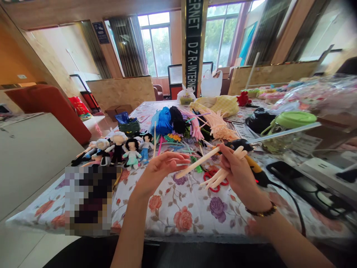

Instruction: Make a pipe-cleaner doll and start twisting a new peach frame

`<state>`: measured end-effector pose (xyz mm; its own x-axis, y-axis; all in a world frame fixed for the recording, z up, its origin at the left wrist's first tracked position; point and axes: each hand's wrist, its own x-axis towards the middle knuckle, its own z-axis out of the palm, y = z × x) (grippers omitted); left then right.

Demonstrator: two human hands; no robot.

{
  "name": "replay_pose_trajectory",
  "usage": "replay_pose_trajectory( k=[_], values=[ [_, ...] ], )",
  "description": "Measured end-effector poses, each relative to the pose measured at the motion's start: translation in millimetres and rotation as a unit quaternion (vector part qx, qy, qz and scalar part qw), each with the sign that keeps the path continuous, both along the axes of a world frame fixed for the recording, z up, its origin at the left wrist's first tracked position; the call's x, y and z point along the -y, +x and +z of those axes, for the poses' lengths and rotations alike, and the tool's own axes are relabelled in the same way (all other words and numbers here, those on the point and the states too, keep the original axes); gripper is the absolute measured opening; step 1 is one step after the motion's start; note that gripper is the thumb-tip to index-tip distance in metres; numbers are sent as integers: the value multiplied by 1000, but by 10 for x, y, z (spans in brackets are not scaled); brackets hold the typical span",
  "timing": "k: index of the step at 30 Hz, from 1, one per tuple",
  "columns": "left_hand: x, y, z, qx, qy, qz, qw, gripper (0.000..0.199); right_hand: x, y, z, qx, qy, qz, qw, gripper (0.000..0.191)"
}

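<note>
Your right hand (234, 169) pinches 1 long cream stem (199, 163) between thumb and index finger, and its other fingers close around a small bunch of shorter cream stems (216, 180). The long stem slants down toward your left hand (163, 163), whose fingers are loosely extended and grip nothing; you can't tell here whether its fingertips brush the stem.

Beneath the bunch in your right hand lie red-handled scissors (214, 190), on the flowered tablecloth (170, 219). Just beyond and to the right of that hand is a yellow-and-black glue gun (256, 172), with a pale glue stick (290, 133) pointing away to the right. Farther right of it you have a dark phone (290, 186).

Left of and beyond your left hand, a group of small dolls (132, 154) sits together. Ahead, past both hands, are a blue bundle (163, 121), a black bundle (177, 121) and a peach bundle (221, 124).
</note>
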<state>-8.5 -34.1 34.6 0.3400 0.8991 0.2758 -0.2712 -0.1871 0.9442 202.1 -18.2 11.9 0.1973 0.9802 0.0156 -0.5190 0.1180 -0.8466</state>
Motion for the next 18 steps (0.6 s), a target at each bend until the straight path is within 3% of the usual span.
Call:
replay_pose_trajectory(
  k=[6,10,13,18],
  values=[
    [-38,148,61,-226,-8,26,974,36,59,-61,34,56,51,-25,997,24],
    [-87,289,51,-310,0,-2,951,11,75,-49,41,113,86,-48,989,22],
    [-152,327,23,-307,-6,19,952,12,78,-21,34,158,100,-73,980,21],
    [-305,327,-87,-216,-40,62,973,10,90,-6,31,213,77,-98,969,25]
  ],
)
